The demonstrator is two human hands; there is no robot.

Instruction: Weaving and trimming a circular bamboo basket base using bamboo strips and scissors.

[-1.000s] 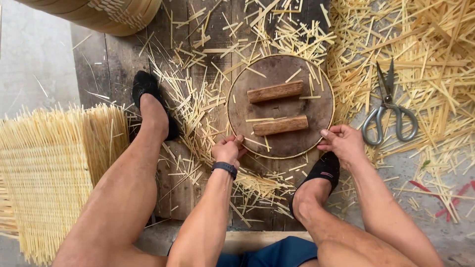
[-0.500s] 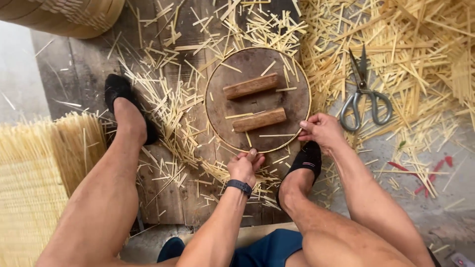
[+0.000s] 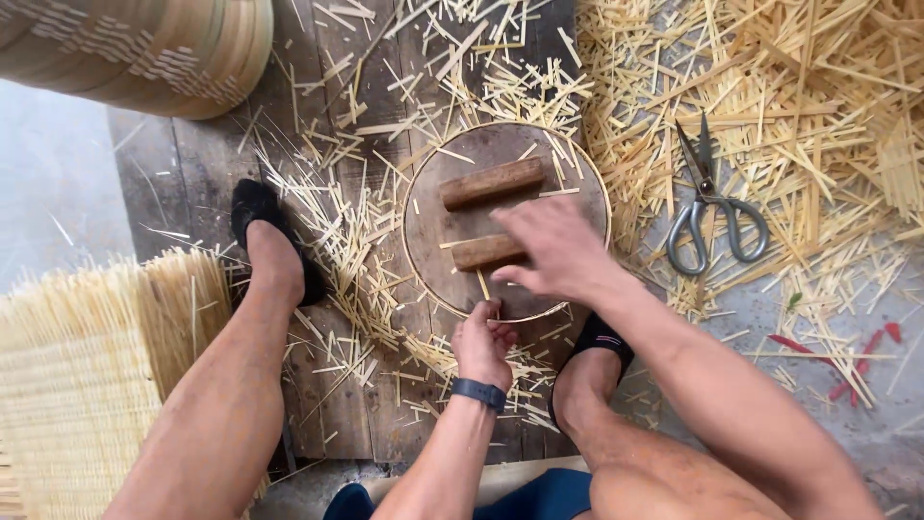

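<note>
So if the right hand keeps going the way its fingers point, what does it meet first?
Probably the lower wooden block on the round board. The right hand hovers over it, fingers pointing left; the hand is blurred, and whether it already touches is unclear.

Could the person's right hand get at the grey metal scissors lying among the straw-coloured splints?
Probably yes: the right hand hovers over the round wooden board, and the grey metal scissors lie uncovered just to its right, nothing between.

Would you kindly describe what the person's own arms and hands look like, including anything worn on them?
Both arms are bare, with no sleeves or gloves. The left hand has a dark band, like a watch or fitness strap, around its wrist. The right hand shows nothing worn; it is somewhat motion-blurred, so small details such as rings cannot be told.
</note>
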